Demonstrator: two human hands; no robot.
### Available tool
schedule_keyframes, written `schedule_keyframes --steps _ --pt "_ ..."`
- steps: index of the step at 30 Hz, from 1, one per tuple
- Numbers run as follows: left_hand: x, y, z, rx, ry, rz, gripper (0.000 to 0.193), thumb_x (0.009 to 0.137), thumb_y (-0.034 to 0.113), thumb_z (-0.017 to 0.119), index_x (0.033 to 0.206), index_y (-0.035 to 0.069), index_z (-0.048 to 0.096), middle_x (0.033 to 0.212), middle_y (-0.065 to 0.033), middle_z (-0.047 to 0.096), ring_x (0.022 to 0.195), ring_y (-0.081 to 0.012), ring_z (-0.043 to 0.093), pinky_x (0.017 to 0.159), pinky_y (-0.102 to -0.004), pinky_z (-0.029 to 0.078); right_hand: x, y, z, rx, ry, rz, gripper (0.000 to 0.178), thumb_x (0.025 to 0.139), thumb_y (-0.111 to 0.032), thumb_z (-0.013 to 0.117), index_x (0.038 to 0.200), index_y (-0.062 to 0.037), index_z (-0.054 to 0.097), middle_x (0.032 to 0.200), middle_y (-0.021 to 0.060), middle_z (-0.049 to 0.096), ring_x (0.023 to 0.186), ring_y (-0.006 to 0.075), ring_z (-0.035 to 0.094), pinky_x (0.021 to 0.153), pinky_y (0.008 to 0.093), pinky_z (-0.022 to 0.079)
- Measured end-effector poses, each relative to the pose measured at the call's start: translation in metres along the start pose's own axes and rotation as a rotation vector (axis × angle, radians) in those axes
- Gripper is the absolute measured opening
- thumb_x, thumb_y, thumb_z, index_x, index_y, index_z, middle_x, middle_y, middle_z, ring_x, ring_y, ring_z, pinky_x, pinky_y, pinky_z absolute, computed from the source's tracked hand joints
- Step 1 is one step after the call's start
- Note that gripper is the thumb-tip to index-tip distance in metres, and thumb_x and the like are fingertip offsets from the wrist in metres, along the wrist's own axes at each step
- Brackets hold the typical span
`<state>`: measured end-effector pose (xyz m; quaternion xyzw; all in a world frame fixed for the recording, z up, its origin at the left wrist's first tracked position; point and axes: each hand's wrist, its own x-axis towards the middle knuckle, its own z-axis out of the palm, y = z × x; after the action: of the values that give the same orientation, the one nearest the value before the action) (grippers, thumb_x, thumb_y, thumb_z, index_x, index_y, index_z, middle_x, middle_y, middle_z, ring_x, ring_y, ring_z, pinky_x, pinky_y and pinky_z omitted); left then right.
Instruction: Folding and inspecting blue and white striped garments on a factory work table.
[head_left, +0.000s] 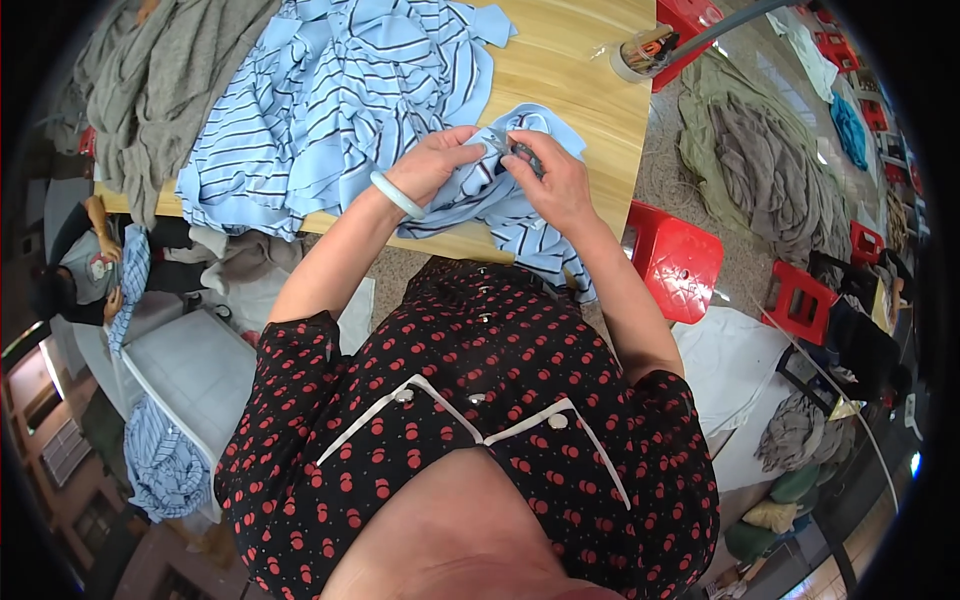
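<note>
A light blue knit garment [470, 190] with dark and white stripes lies bunched at the front edge of the wooden table, part of it hanging over. My left hand [440, 165], a pale bangle on its wrist, pinches a fold of this garment and lifts it off the table. My right hand [558, 180] is closed close beside it, fingertips at the same fold. Inside its curled fingers sits a small dark tool [527, 156], apparently thread snips, mostly hidden. Beyond my left hand spreads a large pile of similar striped garments [340, 110].
Grey knitwear [170, 90] drapes over the table's left end. A clear cup of tools [642, 55] stands at the far right corner. Red stools [678, 262] stand at right, near heaps of cloth [770, 160] on the floor. Another person [90, 260] handles striped cloth at left, near a white bin [190, 370].
</note>
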<state>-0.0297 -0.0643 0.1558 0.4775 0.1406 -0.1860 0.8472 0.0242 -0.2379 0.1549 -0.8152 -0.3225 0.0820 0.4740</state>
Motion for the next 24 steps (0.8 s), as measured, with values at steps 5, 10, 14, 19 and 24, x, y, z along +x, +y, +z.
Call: schedule_keyframes --steps 5,10,14,19,24 --pt "0.002 0.000 0.005 -0.004 -0.017 -0.026 0.019 0.081 0.008 0.049 0.098 0.002 0.053 0.083 -0.0014 0.058 0.071 -0.0066 0.054 0.063 -0.0193 0.044 -0.002 0.007 0.000 0.035 0.002 0.042 0.026 0.075 -0.016 0.060 0.097 -0.0054 0.054 0.087 0.0078 0.060 0.075 0.0164 0.059 0.065 0.0253 0.045" --pt "0.004 0.003 0.005 -0.042 -0.012 -0.066 0.019 0.081 0.008 0.048 0.099 0.002 0.053 0.083 -0.0014 0.058 0.072 -0.0066 0.054 0.064 -0.0195 0.044 -0.003 0.010 -0.002 0.067 0.038 0.156 0.025 0.076 -0.016 0.060 0.098 -0.0064 0.053 0.085 0.0075 0.060 0.076 0.0144 0.058 0.066 0.0248 0.044" --pt "0.009 -0.001 0.001 0.018 -0.051 -0.069 0.020 0.081 0.009 0.049 0.100 0.001 0.051 0.087 -0.0029 0.058 0.075 -0.0073 0.055 0.067 -0.0196 0.045 0.000 -0.002 -0.001 0.191 -0.002 0.245 0.031 0.076 -0.014 0.059 0.104 -0.0058 0.049 0.084 0.0057 0.059 0.076 0.0103 0.055 0.068 0.0239 0.043" --pt "0.014 0.003 -0.001 -0.021 -0.098 -0.097 0.022 0.082 0.011 0.049 0.102 0.000 0.050 0.091 -0.0034 0.057 0.077 -0.0080 0.055 0.068 -0.0204 0.045 0.010 0.017 0.012 0.646 -0.010 0.327 0.036 0.075 -0.009 0.060 0.106 -0.0010 0.045 0.092 0.0051 0.055 0.083 0.0086 0.050 0.075 0.0214 0.040" --pt "0.001 0.010 -0.002 0.076 0.080 -0.161 0.021 0.082 0.015 0.050 0.096 0.000 0.054 0.087 -0.0033 0.058 0.074 -0.0065 0.054 0.067 -0.0192 0.044 0.020 0.021 0.010 0.689 0.073 0.356 0.035 0.075 -0.007 0.060 0.105 0.0003 0.045 0.095 0.0053 0.053 0.087 0.0080 0.048 0.077 0.0201 0.039"
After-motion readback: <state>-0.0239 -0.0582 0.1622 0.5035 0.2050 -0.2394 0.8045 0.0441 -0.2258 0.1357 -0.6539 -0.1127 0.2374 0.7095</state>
